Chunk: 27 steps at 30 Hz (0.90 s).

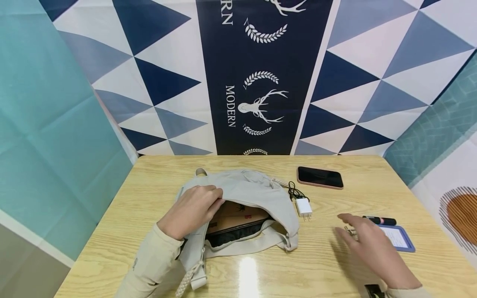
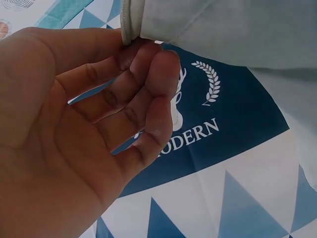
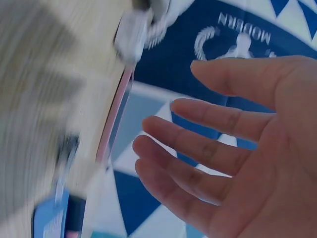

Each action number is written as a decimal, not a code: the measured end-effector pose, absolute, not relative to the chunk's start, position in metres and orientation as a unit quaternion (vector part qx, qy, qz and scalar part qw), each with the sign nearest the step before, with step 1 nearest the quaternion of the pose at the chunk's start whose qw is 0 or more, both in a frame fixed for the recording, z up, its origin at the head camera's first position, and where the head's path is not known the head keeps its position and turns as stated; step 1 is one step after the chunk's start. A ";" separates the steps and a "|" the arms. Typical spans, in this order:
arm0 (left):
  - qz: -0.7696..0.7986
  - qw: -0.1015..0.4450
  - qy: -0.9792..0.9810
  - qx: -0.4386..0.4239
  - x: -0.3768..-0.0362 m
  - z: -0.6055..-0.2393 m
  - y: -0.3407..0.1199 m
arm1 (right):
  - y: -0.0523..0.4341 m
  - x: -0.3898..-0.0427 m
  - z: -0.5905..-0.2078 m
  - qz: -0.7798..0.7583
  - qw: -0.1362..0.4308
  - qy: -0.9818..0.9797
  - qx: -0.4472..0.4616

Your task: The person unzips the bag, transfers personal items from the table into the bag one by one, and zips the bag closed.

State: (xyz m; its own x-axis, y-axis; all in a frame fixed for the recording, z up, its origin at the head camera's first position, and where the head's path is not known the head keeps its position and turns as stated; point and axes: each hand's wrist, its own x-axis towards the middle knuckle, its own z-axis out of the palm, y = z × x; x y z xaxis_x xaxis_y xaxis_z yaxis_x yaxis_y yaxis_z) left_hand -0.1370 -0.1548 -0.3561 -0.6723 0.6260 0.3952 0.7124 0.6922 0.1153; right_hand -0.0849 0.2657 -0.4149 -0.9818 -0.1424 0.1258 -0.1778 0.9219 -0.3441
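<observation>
Both my hands work above the counter (image 1: 156,182). Left hand (image 1: 191,211) pinches the beige bag's (image 1: 253,194) opening rim; only the left wrist view shows fingers (image 2: 148,94) curled on fabric. Right hand (image 1: 367,242) hovers, fingers spread and empty, beside the blue card (image 1: 400,238) and lipstick (image 1: 380,220); only the head view shows the charger (image 1: 303,205) and phone (image 1: 319,177).

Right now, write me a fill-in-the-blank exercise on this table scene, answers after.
1. The left hand holds open the rim of the beige ____.
2. The right hand hovers, holding ____.
3. The white charger lies between the bag and the ____.
4. The blue card holder lies on the ____.

Answers: bag; nothing; phone; table
</observation>
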 end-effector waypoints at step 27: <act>-0.137 0.138 -0.910 -0.365 -0.134 -0.355 -0.154 | 0.323 -0.083 -0.452 0.079 -0.036 -0.996 -0.018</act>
State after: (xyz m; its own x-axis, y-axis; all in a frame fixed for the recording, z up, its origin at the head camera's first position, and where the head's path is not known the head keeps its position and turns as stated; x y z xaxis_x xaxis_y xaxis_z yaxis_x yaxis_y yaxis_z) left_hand -0.1339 -0.1541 -0.3547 -0.6953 0.6272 0.3510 0.7028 0.6956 0.1490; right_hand -0.0826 0.3226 -0.4521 -0.9967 0.0309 -0.0744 0.0423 0.9867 -0.1567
